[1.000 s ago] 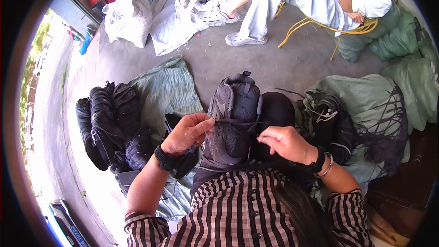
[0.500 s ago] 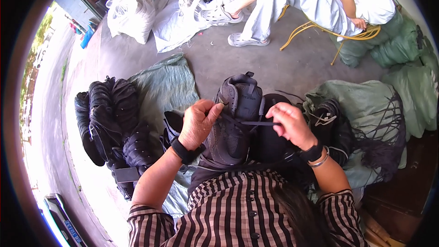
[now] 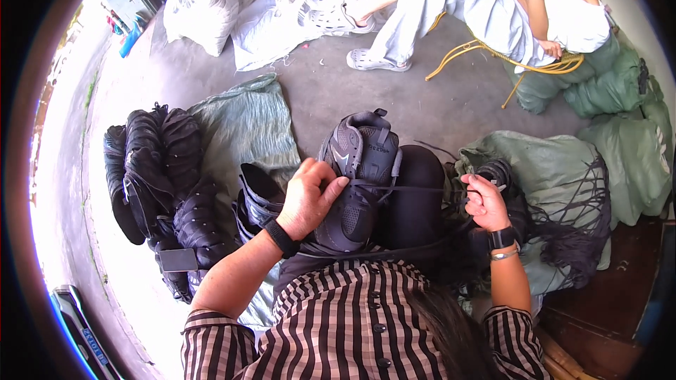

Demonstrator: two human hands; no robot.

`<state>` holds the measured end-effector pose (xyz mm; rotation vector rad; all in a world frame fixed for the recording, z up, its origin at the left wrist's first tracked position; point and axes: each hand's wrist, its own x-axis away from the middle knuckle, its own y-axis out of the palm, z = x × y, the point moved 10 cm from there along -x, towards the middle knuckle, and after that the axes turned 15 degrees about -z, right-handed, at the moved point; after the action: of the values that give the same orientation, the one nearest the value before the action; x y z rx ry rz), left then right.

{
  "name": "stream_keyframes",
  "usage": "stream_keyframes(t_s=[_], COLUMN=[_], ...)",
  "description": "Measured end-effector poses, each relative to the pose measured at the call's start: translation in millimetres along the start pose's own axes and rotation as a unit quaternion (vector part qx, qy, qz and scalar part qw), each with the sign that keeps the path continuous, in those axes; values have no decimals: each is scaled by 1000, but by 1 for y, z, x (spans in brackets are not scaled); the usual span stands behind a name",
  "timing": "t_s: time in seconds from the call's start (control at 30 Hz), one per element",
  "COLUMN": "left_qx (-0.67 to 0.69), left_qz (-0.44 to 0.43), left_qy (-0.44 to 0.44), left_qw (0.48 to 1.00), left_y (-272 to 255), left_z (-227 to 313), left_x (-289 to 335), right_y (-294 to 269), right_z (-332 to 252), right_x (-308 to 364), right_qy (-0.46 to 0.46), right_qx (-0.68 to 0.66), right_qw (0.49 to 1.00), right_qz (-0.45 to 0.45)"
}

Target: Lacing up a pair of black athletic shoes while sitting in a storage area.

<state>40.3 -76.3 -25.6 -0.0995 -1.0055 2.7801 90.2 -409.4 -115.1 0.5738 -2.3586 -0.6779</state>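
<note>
"Where do we find the shoe?"

"Just above the middle of the frame, we see the dark grey shoe [image 3: 347, 214] beside a black-clad knee [image 3: 414, 193]. Its heel loop points to the top edge, its toe down toward the striped shirt [image 3: 338, 309]."

"So its long axis runs nearly upright?"

"Yes, we see the heel end leaning slightly right."

"And our hands?"

"Our left hand [image 3: 308, 195] is closed, thumb and finger pinching the lace [image 3: 415, 188] at the shoe's left side. Our right hand [image 3: 484, 200], right of centre, is curled in, gripping the lace's other end; we see it stretched nearly level between them."
</note>
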Motion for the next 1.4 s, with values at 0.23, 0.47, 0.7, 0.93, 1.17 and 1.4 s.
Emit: stream_keyframes(t_s=[0.23, 0.47, 0.7, 0.93, 1.17, 1.4], left_qx=[60, 60, 407, 483, 556, 582], left_qz=[-9, -36, -53, -50, 3, 142], left_qy=[-47, -28, -88, -108, -79, -43], left_qw=[997, 997, 908, 867, 827, 800], left_y=[-4, -4, 5, 3, -24, -104], left_z=[-28, -15, -39, -43, -44, -81], left_x=[19, 14, 7, -4, -12, -2], right_y=[93, 160, 155, 191, 182, 191], right_z=[-59, 46, 61, 49, 37, 9], right_x=[9, -17, -21, -20, -16, -30], right_qy=[-202, 12, 39, -90, 7, -46], right_qx=[482, 319, 318, 613, 380, 425], right_qw=[845, 941, 943, 773, 900, 876], right_qz=[111, -109, -93, -136, -215, -225])
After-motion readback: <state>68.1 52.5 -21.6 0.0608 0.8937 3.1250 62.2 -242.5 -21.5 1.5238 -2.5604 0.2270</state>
